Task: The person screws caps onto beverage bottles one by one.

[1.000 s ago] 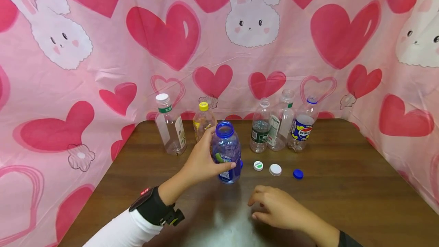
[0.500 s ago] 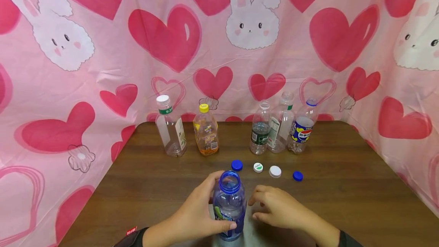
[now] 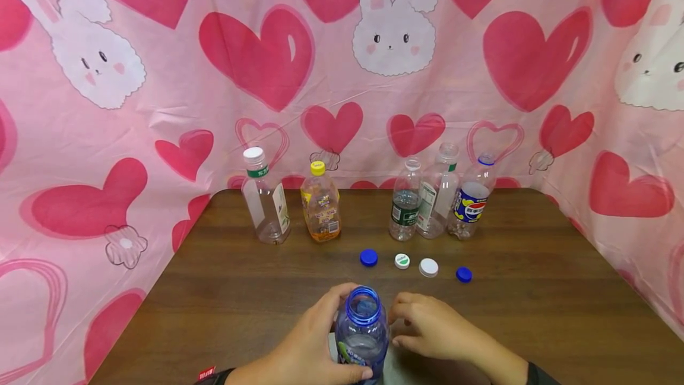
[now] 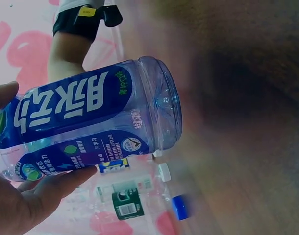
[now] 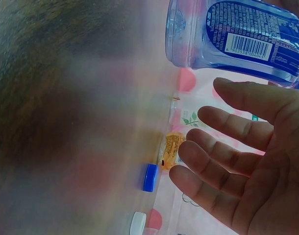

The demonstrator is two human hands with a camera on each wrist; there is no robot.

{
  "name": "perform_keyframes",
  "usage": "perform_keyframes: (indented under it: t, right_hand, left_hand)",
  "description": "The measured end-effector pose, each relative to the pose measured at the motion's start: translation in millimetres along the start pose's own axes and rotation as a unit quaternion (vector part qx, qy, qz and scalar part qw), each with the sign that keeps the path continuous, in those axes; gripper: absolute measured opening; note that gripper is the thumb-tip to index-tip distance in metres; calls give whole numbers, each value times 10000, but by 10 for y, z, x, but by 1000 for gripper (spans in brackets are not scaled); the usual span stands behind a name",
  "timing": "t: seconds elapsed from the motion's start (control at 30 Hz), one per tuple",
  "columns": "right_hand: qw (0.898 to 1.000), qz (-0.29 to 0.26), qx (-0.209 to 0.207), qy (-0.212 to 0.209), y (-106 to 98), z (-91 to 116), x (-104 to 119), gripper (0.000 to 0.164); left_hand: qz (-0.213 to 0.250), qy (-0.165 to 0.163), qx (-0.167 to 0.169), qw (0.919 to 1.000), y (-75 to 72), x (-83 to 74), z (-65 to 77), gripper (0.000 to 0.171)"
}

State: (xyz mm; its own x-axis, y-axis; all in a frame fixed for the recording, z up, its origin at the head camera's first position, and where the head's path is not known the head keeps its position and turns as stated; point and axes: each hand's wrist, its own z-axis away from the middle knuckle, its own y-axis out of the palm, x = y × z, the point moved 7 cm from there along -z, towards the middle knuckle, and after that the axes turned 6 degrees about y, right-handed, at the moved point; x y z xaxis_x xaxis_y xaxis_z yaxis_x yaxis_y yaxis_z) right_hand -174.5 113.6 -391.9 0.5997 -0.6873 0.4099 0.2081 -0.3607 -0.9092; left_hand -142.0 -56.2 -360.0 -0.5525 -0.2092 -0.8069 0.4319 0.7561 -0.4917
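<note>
My left hand (image 3: 304, 343) grips a blue-tinted plastic drink bottle (image 3: 362, 337) by its upper body near the front of the table. Its blue neck has no cap on it, and its blue label (image 4: 76, 98) faces the left wrist camera. The base looks lifted off the table in the left wrist view. My right hand (image 3: 435, 325) is just right of the bottle, with loosely bent fingers (image 5: 208, 161) and nothing in them. Beyond the hands lie a blue cap (image 3: 369, 258), a white-and-green cap (image 3: 402, 261), a white cap (image 3: 428, 267) and another blue cap (image 3: 464, 274).
At the back left stand a clear bottle with a white cap (image 3: 266, 201) and a yellow-capped bottle (image 3: 322, 207). Three uncapped bottles stand back right: a green-labelled bottle (image 3: 405, 204), a taller clear bottle (image 3: 439, 195) and a Pepsi bottle (image 3: 471, 201). A patterned pink cloth (image 3: 449, 88) hangs behind the table.
My left hand has brought the blue bottle from the table's middle towards me, close to my right hand. The right hand has stayed nearly still.
</note>
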Motion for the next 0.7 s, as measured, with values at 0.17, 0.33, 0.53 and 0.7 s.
perform_keyframes:
  t: [0.17,0.33,0.53,0.7]
  right_hand:
    - [9999,-4,-6,-154,-5,-87,-17,16]
    - [9993,121,-270,-209,-97,-433,-143,18]
    - [9954,676,-677,-23,-139,-1021,-413,24]
    - [9949,847,-254,480,-37,-1335,-628,30]
  left_hand:
    - [70,-138,31,9999,19,21,14,88]
    - [-2,106,-23,9999,48,14,5,88]
    - [-11,380,-57,9993,61,-7,-8,89]
    - [-35,356,-56,9993,70,-15,-13,89]
